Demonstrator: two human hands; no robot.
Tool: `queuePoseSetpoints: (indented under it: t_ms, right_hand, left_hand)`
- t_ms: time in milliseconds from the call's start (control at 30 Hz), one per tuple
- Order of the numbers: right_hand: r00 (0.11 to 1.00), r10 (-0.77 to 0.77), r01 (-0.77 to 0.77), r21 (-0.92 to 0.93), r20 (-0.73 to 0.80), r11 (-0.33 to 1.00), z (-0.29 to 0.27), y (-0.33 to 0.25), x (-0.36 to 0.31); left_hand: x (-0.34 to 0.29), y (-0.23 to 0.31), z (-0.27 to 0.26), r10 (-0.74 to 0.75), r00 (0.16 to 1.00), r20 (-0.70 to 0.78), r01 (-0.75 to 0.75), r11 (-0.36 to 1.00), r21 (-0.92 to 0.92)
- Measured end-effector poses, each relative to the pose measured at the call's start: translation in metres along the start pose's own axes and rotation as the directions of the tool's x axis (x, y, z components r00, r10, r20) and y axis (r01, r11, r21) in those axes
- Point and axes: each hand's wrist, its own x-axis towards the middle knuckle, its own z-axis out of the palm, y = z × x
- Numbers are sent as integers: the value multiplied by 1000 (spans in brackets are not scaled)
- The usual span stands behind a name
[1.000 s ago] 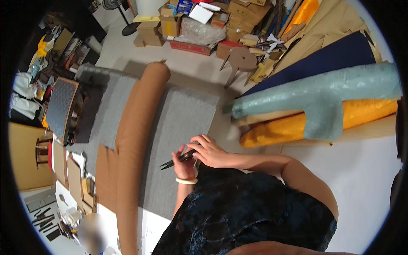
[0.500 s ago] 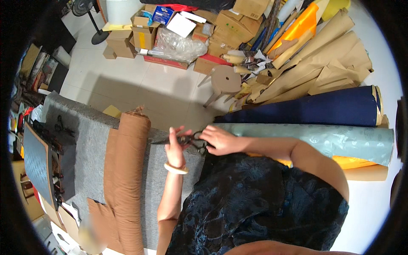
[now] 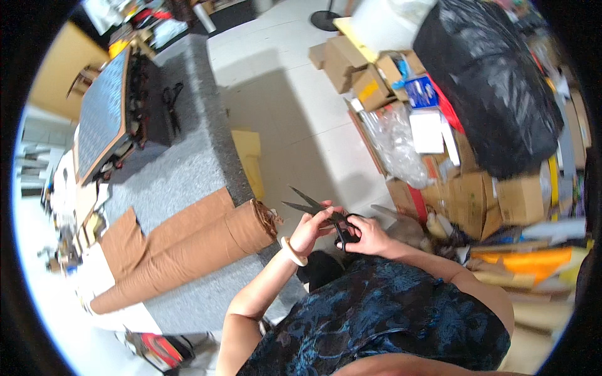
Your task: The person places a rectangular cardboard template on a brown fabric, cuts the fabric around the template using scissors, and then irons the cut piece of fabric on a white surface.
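Note:
Large dark shears (image 3: 338,219) are held in front of my body, their two blades parted and pointing to the far left. My right hand (image 3: 371,237) is closed round the handle loops. Around the pivot, my left hand (image 3: 308,230) grips the shears with its thumb and fingers; a pale bangle is on that wrist. To the left, a roll of brown fabric (image 3: 188,254) lies across the grey-covered table (image 3: 188,178), its frayed end nearest my left hand. A loose flap of the brown cloth spreads out beside the roll. The blades touch no cloth.
Another pair of dark scissors (image 3: 172,105) lies on the table, near a box with a blue-grey textured top (image 3: 103,116). Cardboard boxes (image 3: 467,203), clear plastic wrap (image 3: 395,141) and a big black bag (image 3: 492,88) crowd the floor at the right. A yellow piece (image 3: 248,156) sits by the table edge.
My view has turned to the left, so the table and roll appear slanted. The shears' blades, close together before, are now spread apart. Both hands still hold them.

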Motion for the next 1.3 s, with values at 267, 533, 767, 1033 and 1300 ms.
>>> queuePoseSetpoints:
  t_ms: [267, 533, 767, 1033, 1300]
  right_hand:
    - [916, -305, 309, 27, 259, 951, -126, 23, 141]
    - [935, -294, 245, 234, 201, 941, -177, -26, 327]
    - [950, -313, 313, -10, 15, 950, -316, -29, 548]
    - [998, 26, -10, 271, -54, 963, -381, 45, 796]
    - [847, -379, 450, -125, 372, 884, -385, -147, 1112]
  left_hand:
    - [33, 38, 45, 211, 917, -339, -321, 895, -310]
    - [136, 160, -15, 197, 748, -634, -333, 937, -102]
    - [270, 440, -67, 485, 718, -499, -512, 854, 93]
    - [430, 658, -138, 688, 592, -420, -568, 726, 388]
    - [441, 778, -254, 602, 369, -708, -659, 707, 257]
